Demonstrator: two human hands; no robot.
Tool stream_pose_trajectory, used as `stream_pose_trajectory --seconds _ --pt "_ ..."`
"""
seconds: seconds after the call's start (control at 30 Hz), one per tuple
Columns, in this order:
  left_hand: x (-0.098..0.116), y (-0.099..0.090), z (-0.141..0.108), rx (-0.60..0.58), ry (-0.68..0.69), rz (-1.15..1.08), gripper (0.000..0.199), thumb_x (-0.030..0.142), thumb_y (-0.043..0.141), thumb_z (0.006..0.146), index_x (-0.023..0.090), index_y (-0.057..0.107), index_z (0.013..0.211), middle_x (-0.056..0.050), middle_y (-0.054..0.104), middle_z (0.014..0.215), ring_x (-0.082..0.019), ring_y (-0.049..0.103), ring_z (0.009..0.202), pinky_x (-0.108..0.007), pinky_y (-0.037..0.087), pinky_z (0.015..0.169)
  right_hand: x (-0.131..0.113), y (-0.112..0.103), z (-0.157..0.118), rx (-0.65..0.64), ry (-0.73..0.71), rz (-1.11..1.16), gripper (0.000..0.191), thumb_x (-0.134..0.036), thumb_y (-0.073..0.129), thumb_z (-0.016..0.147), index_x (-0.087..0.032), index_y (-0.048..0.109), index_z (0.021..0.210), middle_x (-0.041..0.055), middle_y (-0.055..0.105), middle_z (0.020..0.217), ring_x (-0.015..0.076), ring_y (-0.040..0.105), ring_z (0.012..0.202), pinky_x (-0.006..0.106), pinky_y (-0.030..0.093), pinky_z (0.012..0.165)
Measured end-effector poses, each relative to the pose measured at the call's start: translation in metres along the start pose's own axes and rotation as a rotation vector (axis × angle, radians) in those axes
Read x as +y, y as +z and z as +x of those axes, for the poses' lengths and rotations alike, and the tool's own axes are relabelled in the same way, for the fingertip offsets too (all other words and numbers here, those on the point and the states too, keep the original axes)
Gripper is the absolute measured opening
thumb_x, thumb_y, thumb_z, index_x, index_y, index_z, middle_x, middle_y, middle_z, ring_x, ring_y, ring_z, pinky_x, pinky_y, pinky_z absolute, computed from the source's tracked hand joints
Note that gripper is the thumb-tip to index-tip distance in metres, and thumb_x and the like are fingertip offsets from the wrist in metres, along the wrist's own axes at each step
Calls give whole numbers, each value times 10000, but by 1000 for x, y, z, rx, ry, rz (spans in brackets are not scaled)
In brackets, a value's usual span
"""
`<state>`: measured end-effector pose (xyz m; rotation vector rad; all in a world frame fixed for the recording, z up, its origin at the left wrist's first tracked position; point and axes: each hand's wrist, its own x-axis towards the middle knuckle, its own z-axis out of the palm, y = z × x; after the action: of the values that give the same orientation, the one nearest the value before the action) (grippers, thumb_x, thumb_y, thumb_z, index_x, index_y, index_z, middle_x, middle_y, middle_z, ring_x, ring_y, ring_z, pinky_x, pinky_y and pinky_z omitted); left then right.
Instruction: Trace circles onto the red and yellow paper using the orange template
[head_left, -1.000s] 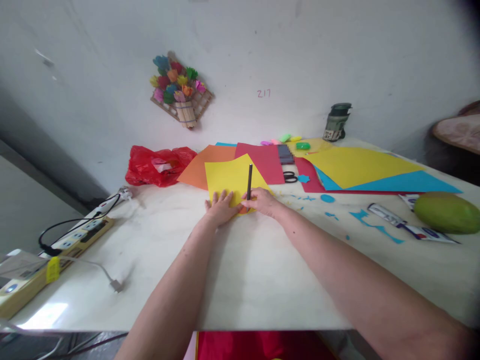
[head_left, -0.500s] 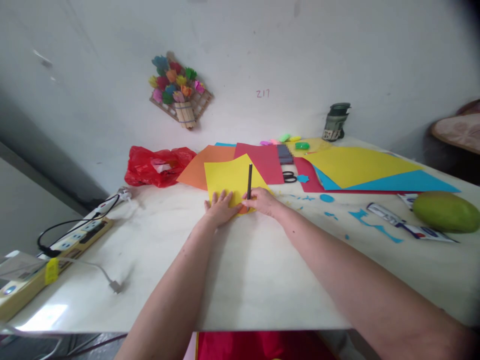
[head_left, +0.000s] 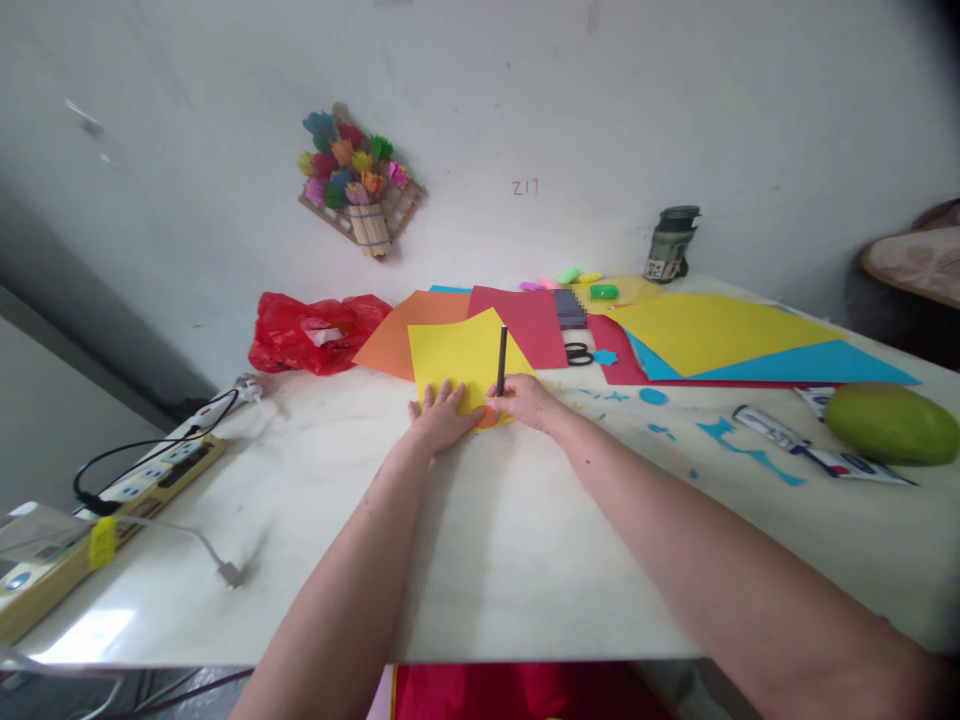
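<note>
A sheet of yellow paper (head_left: 457, 355) lies in front of me on the white table. My left hand (head_left: 441, 418) rests flat on its lower left part with the fingers spread. Beside the left thumb, a small orange paper circle (head_left: 487, 417) lies on the yellow sheet near its bottom corner. My right hand (head_left: 525, 400) is closed around a dark pencil (head_left: 502, 360), held nearly upright at the circle's right edge. The pencil's tip is hard to make out behind the fingers.
Black-handled scissors (head_left: 579, 354) lie behind my right hand. Blue paper scraps (head_left: 750, 455), a glue tube (head_left: 772, 430) and a green mango (head_left: 892, 425) are to the right. A power strip (head_left: 150, 475) and a red plastic bag (head_left: 315, 335) are on the left.
The pencil has shifted slightly right, from in front of the orange circle to its right edge, so more of the circle shows. My left hand has stayed in place.
</note>
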<state>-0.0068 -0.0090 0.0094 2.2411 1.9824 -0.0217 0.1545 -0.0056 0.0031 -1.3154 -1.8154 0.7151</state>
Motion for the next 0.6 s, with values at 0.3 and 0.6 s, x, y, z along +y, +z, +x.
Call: stream_pose_trajectory --seconds 0.3,0.6 --pt "-1 0 -1 5 8 -7 799 744 149 645 295 134 1305 33 50 1374 -265 -42 1229 -521 50 940 4 1 1 22 -5 -2 217 -288 555 606 -139 627 746 34 629 735 134 560 685 224 420 628" --pt "-1 0 -1 2 7 -6 782 738 156 652 304 133 1303 32 52 1374 -261 -37 1230 -524 50 938 -1 -2 0 57 37 22 206 -294 543 618 -139 628 723 29 634 714 129 562 673 218 418 613"
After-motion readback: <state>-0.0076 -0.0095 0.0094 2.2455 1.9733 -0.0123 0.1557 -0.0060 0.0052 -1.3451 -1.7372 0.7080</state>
